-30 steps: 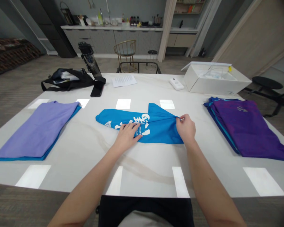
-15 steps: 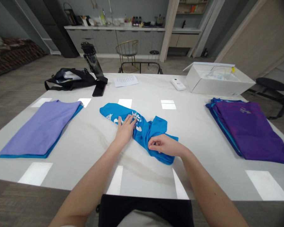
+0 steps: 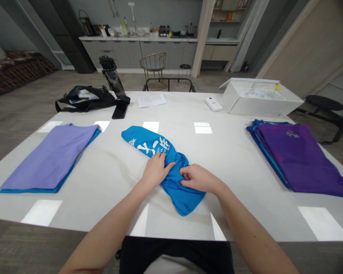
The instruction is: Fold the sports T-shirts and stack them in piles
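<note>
Two bare hands, one blue garment between them, lying at the middle of one white table. Garment is bunched and twisted, running slantwise from upper left to lower right; white print and one small logo on its upper-left part. Left hand: palm down on the cloth beside the print, fingers loosely spread, not clenched. Right hand: fingers curled in, thumb and fingertips pinching a fold of the same garment. Hands near each other, not touching.

Two piles of folded clothes, one each side, both well apart from the hands. Left pile: one lilac garment on top, blue edge showing under it; layers below can't be counted for sure. Right pile: one purple garment on top, several blue edges under it, exact number unclear.

Far side of table, left to right: one open black bag, one dark bottle, one phone, one printed sheet, one small white device, one white box with lid up, clear plastic-looking contents.

Beyond the table: one gold-framed chair, two black round stools, a small one behind and a larger one at right, one kitchen counter with many small items, too small to count.
</note>
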`<action>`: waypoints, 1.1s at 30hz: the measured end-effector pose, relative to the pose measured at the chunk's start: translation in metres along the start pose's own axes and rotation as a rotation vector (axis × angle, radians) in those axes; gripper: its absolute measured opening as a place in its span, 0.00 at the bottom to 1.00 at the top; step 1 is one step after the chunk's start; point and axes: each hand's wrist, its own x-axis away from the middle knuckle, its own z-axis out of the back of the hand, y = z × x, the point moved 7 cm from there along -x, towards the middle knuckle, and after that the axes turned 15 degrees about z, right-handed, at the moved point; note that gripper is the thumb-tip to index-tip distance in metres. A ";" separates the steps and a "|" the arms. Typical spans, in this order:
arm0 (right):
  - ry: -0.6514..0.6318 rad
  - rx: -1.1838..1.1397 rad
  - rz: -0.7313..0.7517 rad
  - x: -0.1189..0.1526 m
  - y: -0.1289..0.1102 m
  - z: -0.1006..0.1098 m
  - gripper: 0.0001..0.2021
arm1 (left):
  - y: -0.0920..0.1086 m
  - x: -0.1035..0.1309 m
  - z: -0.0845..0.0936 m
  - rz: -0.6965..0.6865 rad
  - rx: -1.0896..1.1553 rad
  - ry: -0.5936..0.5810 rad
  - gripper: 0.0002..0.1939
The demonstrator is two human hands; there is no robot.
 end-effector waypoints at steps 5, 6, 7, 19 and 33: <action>-0.070 -0.401 0.026 -0.003 -0.019 -0.016 0.11 | 0.012 -0.012 -0.018 -0.111 0.302 -0.213 0.07; -0.007 -0.439 -0.011 -0.002 -0.012 -0.011 0.14 | 0.016 -0.011 -0.020 -0.136 0.365 -0.293 0.07; 0.106 -0.433 -0.061 -0.001 -0.001 -0.001 0.17 | 0.020 -0.010 -0.020 -0.160 0.420 -0.374 0.08; 0.373 -0.917 -0.302 -0.001 0.054 -0.005 0.26 | 0.018 0.009 -0.023 0.048 0.984 -0.911 0.06; 1.163 -0.356 -0.216 0.035 0.053 0.066 0.21 | -0.030 -0.015 0.007 0.330 0.776 -0.420 0.09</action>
